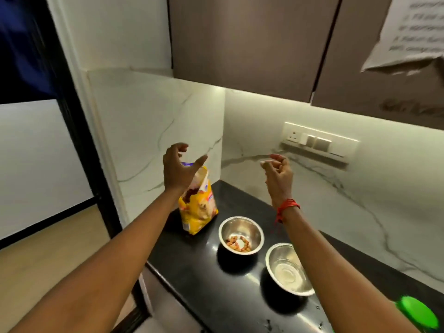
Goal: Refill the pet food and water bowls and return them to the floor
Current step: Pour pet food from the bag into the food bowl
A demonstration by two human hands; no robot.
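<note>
Hovering over the black desk (pixel 240 296), the left grip (pixel 179 164) is spread with loose fingers just above the open top of the yellow food bag (pixel 198 212), holding nothing. The right grip (pixel 278 171) is raised apart from it, fingers loosely curled, empty. The bag stands upright near the wall corner. Beside it sits the food bowl (pixel 241 227) with a few kibble pieces; the water bowl (pixel 288 267), holding water, sits nearer the camera.

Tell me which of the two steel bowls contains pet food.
The far bowl, beside the yellow bag, holds brown kibble; the nearer bowl has none.
</note>
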